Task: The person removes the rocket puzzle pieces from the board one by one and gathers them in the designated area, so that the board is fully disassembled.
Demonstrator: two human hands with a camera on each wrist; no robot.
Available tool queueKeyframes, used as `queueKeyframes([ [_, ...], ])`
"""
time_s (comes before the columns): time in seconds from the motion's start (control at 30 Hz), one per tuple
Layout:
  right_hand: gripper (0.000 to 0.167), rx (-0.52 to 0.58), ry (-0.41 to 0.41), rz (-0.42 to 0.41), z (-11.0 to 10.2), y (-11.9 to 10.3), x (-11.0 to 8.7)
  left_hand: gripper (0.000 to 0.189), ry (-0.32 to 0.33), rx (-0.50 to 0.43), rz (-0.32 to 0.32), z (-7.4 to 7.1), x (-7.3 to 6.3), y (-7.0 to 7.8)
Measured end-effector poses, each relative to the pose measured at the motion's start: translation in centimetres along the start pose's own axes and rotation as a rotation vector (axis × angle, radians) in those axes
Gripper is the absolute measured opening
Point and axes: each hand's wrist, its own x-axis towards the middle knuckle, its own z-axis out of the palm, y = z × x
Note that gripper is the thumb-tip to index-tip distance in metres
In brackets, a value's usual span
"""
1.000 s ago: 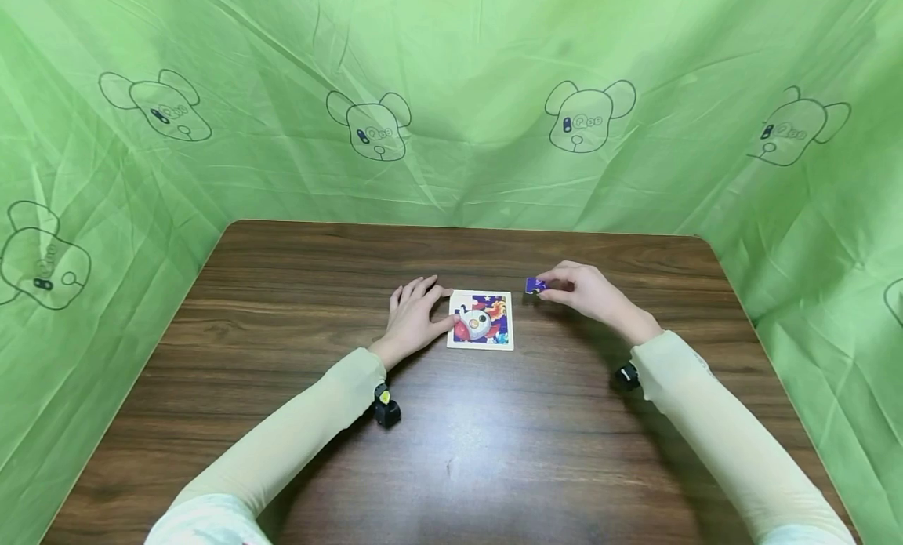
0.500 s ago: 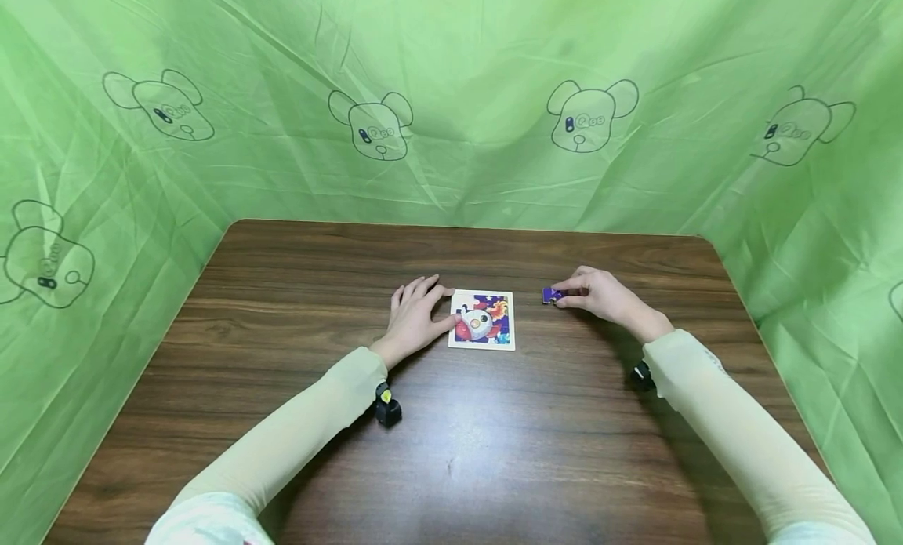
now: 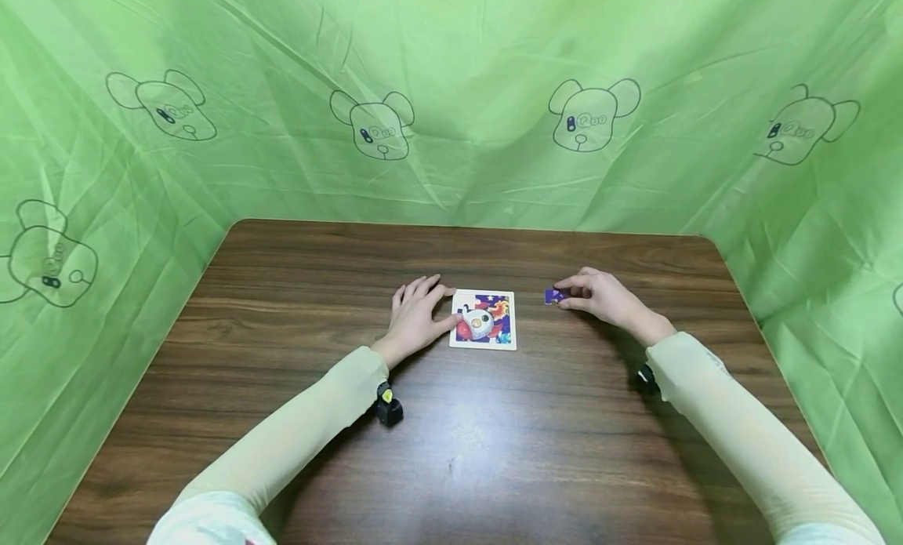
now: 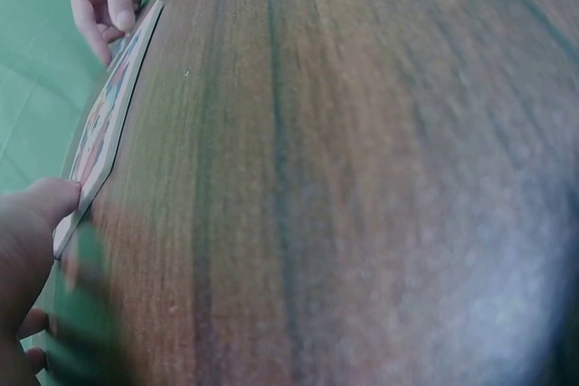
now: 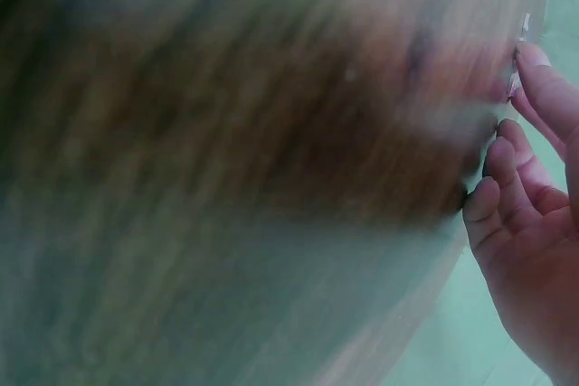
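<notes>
left hand (image 3: 416, 314) spread on puzzle (image 3: 485, 321) edge, right hand (image 3: 600, 296) pinching purple piece (image 3: 550, 296), green drape (image 3: 473, 188) behind table (image 3: 522, 419)

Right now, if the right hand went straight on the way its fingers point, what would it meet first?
Likely the puzzle, near its far right corner, led by the purple piece pinched in the right hand. Height is hard to judge, so it might pass over.

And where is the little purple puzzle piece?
In the head view, the purple piece is pinched by the right hand, to the right of the picture puzzle; I can't tell whether it touches the brown table.
</notes>
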Motion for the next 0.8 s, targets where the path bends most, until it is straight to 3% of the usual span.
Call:
queueKeyframes([
  [0.3,0.027,0.022,0.01,0.019,0.06,0.02,-0.04,0.053,0.003,0.001,-0.001,-0.07,-0.09,0.14],
  [0.8,0.029,0.016,0.004,0.023,-0.01,0.01,-0.02,0.054,0.013,-0.003,0.004,0.09,-0.03,-0.07],
])
